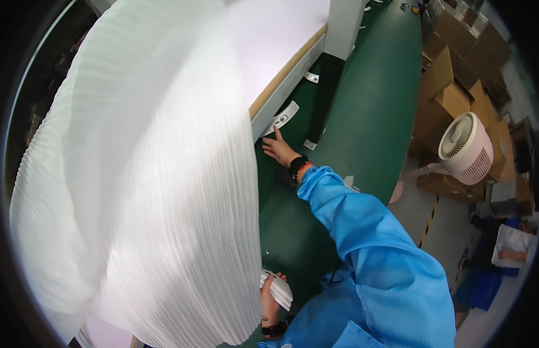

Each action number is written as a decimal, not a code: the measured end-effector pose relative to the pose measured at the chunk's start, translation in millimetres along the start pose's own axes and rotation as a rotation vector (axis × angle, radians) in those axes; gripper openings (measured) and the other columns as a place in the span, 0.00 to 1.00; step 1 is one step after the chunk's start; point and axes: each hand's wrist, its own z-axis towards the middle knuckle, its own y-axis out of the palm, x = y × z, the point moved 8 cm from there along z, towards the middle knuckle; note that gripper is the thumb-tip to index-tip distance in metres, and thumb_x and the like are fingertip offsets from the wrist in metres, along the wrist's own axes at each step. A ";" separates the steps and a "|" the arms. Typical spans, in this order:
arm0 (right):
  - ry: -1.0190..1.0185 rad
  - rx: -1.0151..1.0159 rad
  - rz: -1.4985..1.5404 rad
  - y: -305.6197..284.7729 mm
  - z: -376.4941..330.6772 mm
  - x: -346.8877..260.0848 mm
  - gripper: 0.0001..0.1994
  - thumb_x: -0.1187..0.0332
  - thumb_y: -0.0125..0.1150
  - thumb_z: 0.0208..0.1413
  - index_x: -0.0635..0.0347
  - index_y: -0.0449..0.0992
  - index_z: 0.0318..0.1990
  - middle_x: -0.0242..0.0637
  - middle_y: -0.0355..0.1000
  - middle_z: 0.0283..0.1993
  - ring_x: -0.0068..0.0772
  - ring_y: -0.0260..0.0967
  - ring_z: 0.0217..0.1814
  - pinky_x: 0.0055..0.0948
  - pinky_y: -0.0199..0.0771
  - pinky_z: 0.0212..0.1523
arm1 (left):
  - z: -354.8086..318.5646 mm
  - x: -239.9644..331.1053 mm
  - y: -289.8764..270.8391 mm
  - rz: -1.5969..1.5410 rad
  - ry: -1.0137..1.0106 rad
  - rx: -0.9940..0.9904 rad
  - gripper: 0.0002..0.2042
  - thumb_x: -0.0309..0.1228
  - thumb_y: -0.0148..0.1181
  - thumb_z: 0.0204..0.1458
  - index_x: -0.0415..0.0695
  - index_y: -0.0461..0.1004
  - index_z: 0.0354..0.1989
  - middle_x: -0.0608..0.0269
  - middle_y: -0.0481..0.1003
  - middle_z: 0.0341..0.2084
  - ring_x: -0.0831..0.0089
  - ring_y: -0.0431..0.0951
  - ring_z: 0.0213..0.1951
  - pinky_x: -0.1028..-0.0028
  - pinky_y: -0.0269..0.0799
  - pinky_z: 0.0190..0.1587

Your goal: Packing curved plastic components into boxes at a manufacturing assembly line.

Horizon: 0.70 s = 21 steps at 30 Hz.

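Note:
Down at the lower middle, my left hand (pixel 270 304), with a black band at the wrist, is closed on a small stack of white curved pieces (pixel 280 293). My right arm, in a blue sleeve, reaches up and to the left. At its end my right hand (pixel 281 152) has its fingers spread. One fingertip meets or nearly meets the lower end of a curved white piece (pixel 287 115) with dark marks, lying on the green table (pixel 374 116). A large ribbed white sheet (pixel 182 191) fills the left and hides what lies behind it.
A pale shelf with a wooden edge (pixel 289 69) and a grey post (pixel 345 29) stand beyond my right hand. More small white pieces (pixel 310 144) lie on the table. Off to the right are a white fan (pixel 466 148), cardboard boxes (pixel 446 87) and another person (pixel 510 246).

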 end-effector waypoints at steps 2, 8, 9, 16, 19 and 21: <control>-0.016 -0.007 0.053 -8.4 29.4 3.8 0.39 0.67 0.56 0.57 0.42 0.39 0.71 0.32 0.67 0.50 0.26 0.65 0.44 0.28 0.71 0.47 | -0.8 -1.9 9.2 0.006 -0.018 -0.006 0.15 0.31 0.57 0.53 0.36 0.67 0.45 0.48 0.75 0.36 0.57 0.78 0.38 0.63 0.75 0.41; -0.104 0.308 -0.005 -36.6 31.2 25.5 0.17 0.70 0.54 0.57 0.59 0.64 0.54 0.36 0.68 0.46 0.29 0.71 0.41 0.28 0.76 0.39 | -10.1 5.8 27.0 0.036 -0.049 0.012 0.14 0.29 0.58 0.51 0.36 0.66 0.43 0.49 0.74 0.35 0.58 0.78 0.38 0.64 0.75 0.42; -0.145 0.314 -0.016 -37.5 17.5 29.5 0.16 0.74 0.53 0.56 0.60 0.62 0.52 0.38 0.68 0.45 0.30 0.72 0.40 0.28 0.77 0.39 | -11.6 11.4 31.0 0.035 -0.027 0.023 0.14 0.29 0.58 0.51 0.36 0.66 0.43 0.49 0.74 0.34 0.59 0.78 0.38 0.64 0.76 0.42; -0.068 -0.027 -0.121 -15.2 -163.8 47.6 0.28 0.87 0.44 0.55 0.61 0.46 0.63 0.48 0.61 0.54 0.39 0.68 0.54 0.33 0.73 0.55 | -4.2 39.4 47.0 0.031 0.091 -0.029 0.17 0.26 0.59 0.50 0.36 0.63 0.47 0.49 0.74 0.38 0.60 0.77 0.40 0.64 0.75 0.45; 0.100 -0.246 -0.299 -20.8 -234.6 84.2 0.26 0.85 0.40 0.58 0.63 0.52 0.65 0.43 0.60 0.60 0.36 0.64 0.60 0.31 0.69 0.59 | 12.7 43.9 46.0 0.037 0.196 -0.029 0.23 0.24 0.60 0.49 0.36 0.59 0.54 0.49 0.71 0.45 0.60 0.75 0.45 0.64 0.73 0.47; 0.052 -0.300 -0.487 -22.1 -275.4 102.8 0.24 0.86 0.38 0.57 0.64 0.60 0.62 0.43 0.61 0.61 0.37 0.62 0.62 0.31 0.70 0.59 | 24.0 43.9 57.0 0.109 0.245 -0.057 0.23 0.24 0.60 0.50 0.36 0.61 0.54 0.52 0.71 0.44 0.63 0.74 0.45 0.68 0.72 0.47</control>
